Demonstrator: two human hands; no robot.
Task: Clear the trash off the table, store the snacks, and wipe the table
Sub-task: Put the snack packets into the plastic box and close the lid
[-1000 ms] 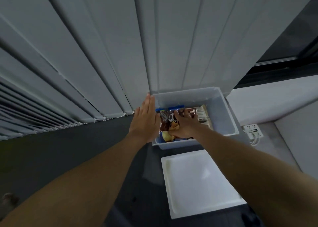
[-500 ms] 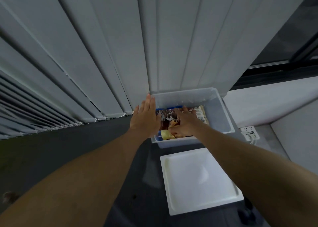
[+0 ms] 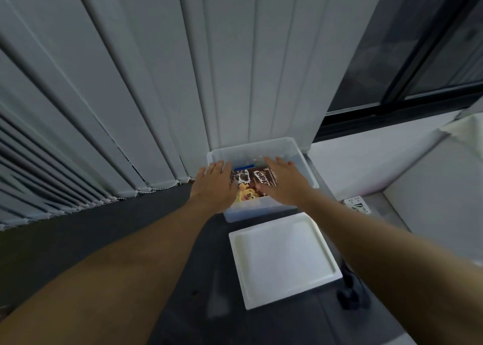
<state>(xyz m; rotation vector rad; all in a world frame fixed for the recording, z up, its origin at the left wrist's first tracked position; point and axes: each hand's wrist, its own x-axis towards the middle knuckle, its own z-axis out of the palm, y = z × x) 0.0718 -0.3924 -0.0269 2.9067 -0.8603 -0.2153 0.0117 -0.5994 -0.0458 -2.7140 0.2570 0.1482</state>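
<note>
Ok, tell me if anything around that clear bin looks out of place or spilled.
Only the white lid: it lies off the clear bin, on the dark surface just in front, turned slightly askew to it. The brown snack packet sits inside the bin between the left hand and right hand; nothing looks spilled or damaged.

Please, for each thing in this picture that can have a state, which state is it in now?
Storage box: open, lid off, snacks inside.
White lid: off, lying flat in front of the box.
Snack packs: lying in the box.
Left hand: open, flat, at the box's left edge.
Right hand: open, flat, over the snack packs.
Vertical blinds: drawn shut.
</note>
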